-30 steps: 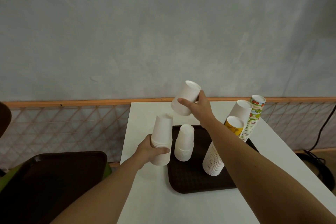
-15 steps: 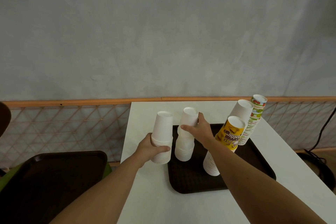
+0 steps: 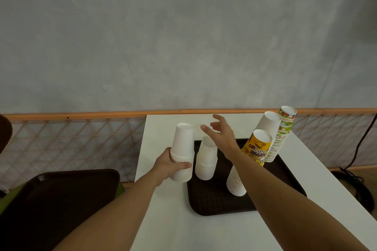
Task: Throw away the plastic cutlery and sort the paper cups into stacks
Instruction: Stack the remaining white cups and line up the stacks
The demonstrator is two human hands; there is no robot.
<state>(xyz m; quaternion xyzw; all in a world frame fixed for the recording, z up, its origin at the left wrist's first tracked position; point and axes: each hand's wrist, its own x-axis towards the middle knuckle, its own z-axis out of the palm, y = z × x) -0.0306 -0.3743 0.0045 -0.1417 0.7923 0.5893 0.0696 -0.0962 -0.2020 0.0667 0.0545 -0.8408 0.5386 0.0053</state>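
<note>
My left hand (image 3: 170,165) grips a stack of upside-down white paper cups (image 3: 183,149) standing on the white table (image 3: 204,230) just left of the dark brown tray (image 3: 214,204). A second white stack (image 3: 206,161) stands on the tray's left part. My right hand (image 3: 221,134) hovers just above and behind that stack, fingers spread, holding nothing. Further right a tall leaning white stack (image 3: 236,183) carries a yellow printed cup (image 3: 258,146). Behind it lean another white stack (image 3: 270,122) and a stack of green-and-red patterned cups (image 3: 282,134). No plastic cutlery is visible.
A second dark tray (image 3: 61,195) lies lower left on something green, beside the table. A lattice fence with an orange rail (image 3: 81,116) runs behind, under a grey wall. Black cables (image 3: 357,169) hang off the right. Bare tabletop lies in front of the tray.
My right hand lowered a white cup onto the middle stack on the tray, then let go and lifted away open. My left hand kept its hold on the left stack.
</note>
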